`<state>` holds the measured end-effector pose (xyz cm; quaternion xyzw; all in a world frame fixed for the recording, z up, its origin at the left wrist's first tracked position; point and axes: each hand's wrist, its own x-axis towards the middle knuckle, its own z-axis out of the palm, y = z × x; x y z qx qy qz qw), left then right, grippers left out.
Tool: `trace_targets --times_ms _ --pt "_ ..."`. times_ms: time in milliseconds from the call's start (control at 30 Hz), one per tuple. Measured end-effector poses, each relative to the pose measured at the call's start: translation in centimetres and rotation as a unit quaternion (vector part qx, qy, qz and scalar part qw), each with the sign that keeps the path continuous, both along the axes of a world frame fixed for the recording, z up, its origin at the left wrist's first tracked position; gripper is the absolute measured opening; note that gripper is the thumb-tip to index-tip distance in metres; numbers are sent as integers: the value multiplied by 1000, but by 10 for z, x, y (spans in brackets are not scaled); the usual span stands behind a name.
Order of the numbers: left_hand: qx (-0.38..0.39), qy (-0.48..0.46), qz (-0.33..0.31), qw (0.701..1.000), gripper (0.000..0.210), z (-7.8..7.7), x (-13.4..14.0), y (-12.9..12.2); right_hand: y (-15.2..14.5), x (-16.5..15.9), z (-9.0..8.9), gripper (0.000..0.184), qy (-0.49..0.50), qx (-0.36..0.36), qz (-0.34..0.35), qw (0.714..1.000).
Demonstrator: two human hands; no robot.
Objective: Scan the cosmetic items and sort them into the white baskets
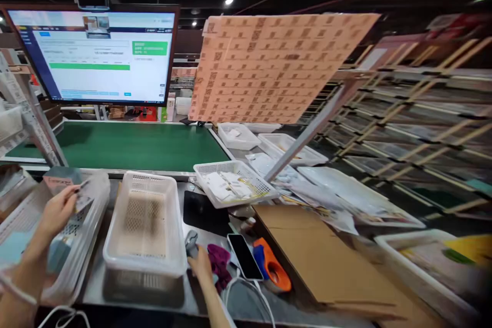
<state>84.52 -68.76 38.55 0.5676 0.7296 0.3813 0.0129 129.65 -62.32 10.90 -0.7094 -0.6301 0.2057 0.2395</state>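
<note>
The lines of text on the monitor [111,79] are shown too small and soft to be read, and the codes on the pink board [269,72] are blurred. The packet [85,196] is partly covered by the left grip [59,210], its print smeared. Part of the grey device [191,240] is hidden by the right grip [202,265]. The rack [415,128] is streaked by blur. The yellow item [474,248] is blurred and cut off by the right edge, the stacked baskets [100,195] by the left.
</note>
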Motion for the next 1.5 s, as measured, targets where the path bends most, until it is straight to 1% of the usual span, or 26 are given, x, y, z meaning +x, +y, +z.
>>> trace_targets --times_ms 67,133,167,233,300,333,367,433,500,600,667,733,800,900,933,967,1033,1067,1100,1167,1233,1267,1367,1400,1433,1500 --pt "-48 -28 -108 993 44 -8 32 22 5 13 24 34 10 21 -14 1000" --pt "-94 -35 -159 982 34 -19 56 44 10 20 56 37 18 29 -14 999" --pt "-110 -38 -175 978 27 -24 66 54 11 20 74 37 23 30 4 999" --pt "-134 -47 -203 969 14 -32 81 71 4 9 110 30 42 43 86 995" --pt "-151 -54 -222 962 8 -35 92 86 -11 -12 147 25 49 55 177 981" --pt "-158 -54 -228 959 8 -36 95 93 -21 -25 165 28 26 54 240 969" --pt "-164 -54 -233 957 8 -37 97 100 -31 -38 180 28 -2 44 279 959" --pt "-173 -52 -243 953 12 -39 97 111 -48 -61 206 29 -50 16 310 949" --pt "-178 -44 -250 951 17 -43 94 119 -58 -78 220 32 -81 -14 314 946" --pt "-192 -17 -255 947 25 -52 90 120 -61 -87 221 36 -94 -45 315 943" --pt "-212 8 -263 941 31 -56 88 114 -60 -85 214 34 -97 -56 315 943" --pt "-219 50 -264 938 41 -54 81 107 -60 -79 204 30 -89 -72 316 942" --pt "-188 108 -238 947 53 -41 65 102 -62 -72 192 29 -70 -91 317 941" --pt "-124 210 -169 955 75 -3 20 100 -64 -63 173 27 -46 -114 314 941" --pt "-130 242 -142 951 85 12 3 100 -64 -61 168 26 -39 -116 311 942" --pt "-157 269 -114 943 96 25 -15 100 -63 -60 163 26 -31 -114 308 944" --pt "-248 303 -48 919 116 44 -47 99 -61 -59 156 28 -11 -101 305 947" --pt "-292 310 -20 905 118 49 -59 97 -59 -59 154 29 2 -89 305 948" --pt "-320 313 -1 894 112 52 -71 93 -57 -58 152 31 19 -77 308 948" --pt "-329 324 4 887 91 52 -88 80 -52 -54 149 30 62 -53 311 947" --pt "-283 339 -11 897 75 53 -101 60 -44 -47 149 30 110 -36 307 945" --pt "-245 345 -17 906 72 54 -106 48 -39 -43 151 31 133 -30 305 943" --pt "-86 370 -25 925 64 64 -112 11 -21 -34 162 46 210 -8 302 930" --pt "-25 387 -32 921 60 67 -109 1 -14 -33 169 53 237 3 308 921" --pt "34 412 -48 909 56 70 -105 -7 -8 -33 178 59 263 13 318 911" --pt "137 477 -112 861 53 73 -90 -15 5 -37 199 68 305 29 356 883"
